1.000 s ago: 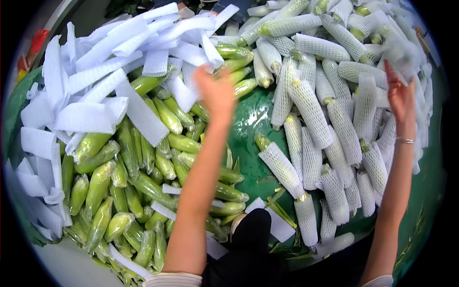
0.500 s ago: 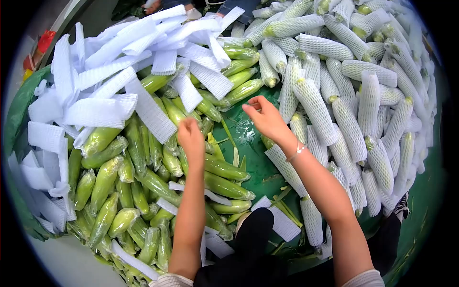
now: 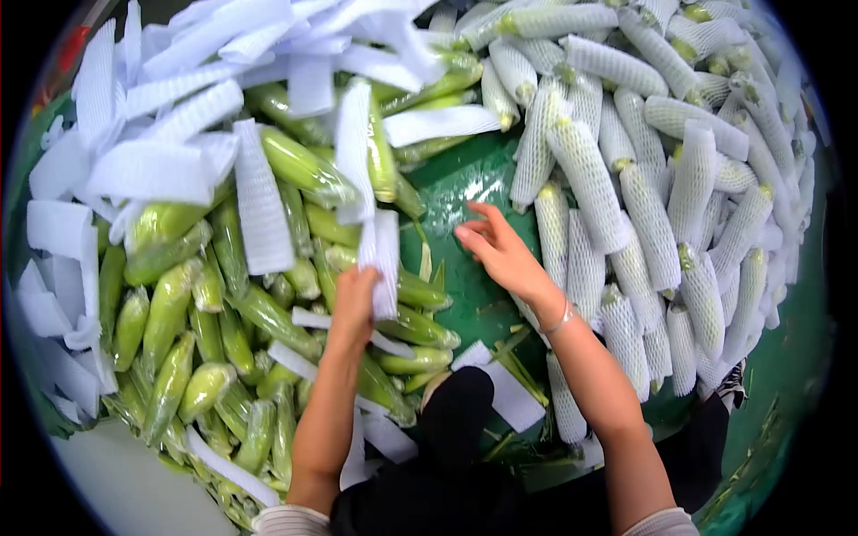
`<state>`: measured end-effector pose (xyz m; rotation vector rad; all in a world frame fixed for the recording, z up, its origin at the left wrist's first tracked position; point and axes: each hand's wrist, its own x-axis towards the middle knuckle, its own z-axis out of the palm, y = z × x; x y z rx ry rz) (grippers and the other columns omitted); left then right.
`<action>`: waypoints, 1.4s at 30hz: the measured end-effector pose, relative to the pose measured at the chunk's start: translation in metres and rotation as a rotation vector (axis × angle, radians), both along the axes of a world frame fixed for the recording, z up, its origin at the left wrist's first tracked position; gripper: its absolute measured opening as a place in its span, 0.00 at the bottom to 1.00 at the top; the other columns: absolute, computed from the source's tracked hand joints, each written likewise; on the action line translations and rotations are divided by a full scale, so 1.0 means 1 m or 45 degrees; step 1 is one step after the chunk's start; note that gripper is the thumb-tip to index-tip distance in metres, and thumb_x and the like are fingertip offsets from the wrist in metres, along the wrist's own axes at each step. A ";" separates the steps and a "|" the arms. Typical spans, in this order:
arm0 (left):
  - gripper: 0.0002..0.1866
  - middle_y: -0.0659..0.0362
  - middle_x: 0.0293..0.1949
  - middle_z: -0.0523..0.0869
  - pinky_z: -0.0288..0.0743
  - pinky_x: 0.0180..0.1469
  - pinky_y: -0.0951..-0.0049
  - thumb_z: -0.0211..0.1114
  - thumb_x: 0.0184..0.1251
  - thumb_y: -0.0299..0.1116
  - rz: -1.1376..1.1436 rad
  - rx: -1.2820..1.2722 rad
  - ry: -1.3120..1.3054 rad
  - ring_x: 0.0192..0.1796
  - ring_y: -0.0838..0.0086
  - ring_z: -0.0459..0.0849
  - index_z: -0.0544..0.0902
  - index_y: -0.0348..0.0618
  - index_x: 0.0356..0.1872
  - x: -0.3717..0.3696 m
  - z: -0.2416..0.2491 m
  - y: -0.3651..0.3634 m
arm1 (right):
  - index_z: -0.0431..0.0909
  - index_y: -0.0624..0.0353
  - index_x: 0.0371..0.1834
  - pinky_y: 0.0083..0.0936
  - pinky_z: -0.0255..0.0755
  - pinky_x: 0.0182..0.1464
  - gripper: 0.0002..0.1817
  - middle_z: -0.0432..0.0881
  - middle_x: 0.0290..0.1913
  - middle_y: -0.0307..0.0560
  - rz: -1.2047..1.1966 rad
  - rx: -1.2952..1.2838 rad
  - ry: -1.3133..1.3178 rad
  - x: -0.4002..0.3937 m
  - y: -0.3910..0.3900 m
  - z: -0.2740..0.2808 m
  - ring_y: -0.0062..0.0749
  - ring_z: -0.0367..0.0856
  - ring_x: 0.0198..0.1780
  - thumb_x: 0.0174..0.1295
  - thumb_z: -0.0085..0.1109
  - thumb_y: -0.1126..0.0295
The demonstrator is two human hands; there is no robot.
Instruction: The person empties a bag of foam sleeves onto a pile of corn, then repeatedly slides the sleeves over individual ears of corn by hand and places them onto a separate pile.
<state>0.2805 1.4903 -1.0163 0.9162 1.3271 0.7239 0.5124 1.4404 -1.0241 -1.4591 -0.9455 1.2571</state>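
Left hand [image 3: 355,299] is pinched shut on a white foam net sleeve [image 3: 384,263], a flat, soft mesh strip with a waffle-like texture, held up just above the pile of bare corn [image 3: 223,339]. Those cobs are long and tapered, in shiny clear wrap over pale green husks, lying every which way on the left side. Right hand [image 3: 500,255] hangs over a bare patch of the glossy green sheet [image 3: 465,192], fingers loose and spread, gripping nothing. Just right of it sits the heap of sleeved corn [image 3: 643,205], each cob snug in the same white netting with a green tip poking out. More empty sleeves [image 3: 161,152] are stacked across the top left, flat and floppy, some draped over the bare cobs. A thin bracelet [image 3: 561,319] sits on the right wrist. Striped cuffs show at the bottom edge.
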 end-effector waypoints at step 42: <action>0.16 0.48 0.31 0.75 0.73 0.39 0.60 0.56 0.66 0.40 -0.550 1.014 1.391 0.41 0.54 0.80 0.77 0.43 0.49 0.085 -0.117 0.005 | 0.75 0.71 0.45 0.43 0.73 0.39 0.14 0.79 0.32 0.70 -0.376 -0.005 -0.744 -0.052 -0.026 -0.080 0.61 0.79 0.36 0.59 0.52 0.73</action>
